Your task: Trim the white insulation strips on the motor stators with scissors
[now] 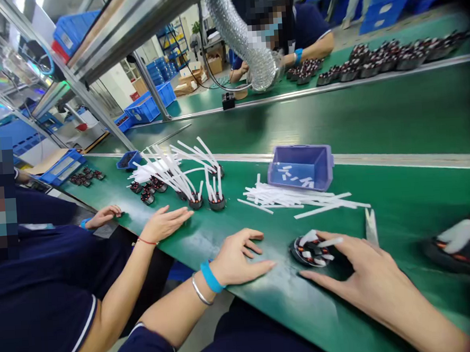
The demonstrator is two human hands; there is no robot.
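Note:
My left hand, with a blue wristband and a silver bangle, rests at the table's front edge, fingers apart and holding nothing. My right hand reaches in from the right, thumb and fingers spread beside a round black motor stator with copper-coloured windings and short white strips stuck in it. The index finger overlaps its right side; I cannot tell whether it touches. Pointed metal blades like scissors or tweezers stick out behind that hand, their other end hidden. Loose white strips lie beyond.
A purple bin with white scraps stands behind the strips. At right is a blurred larger stator. Left are stators with long strips and a co-worker's hand. Another person sits across, near a silver duct and rows of stators.

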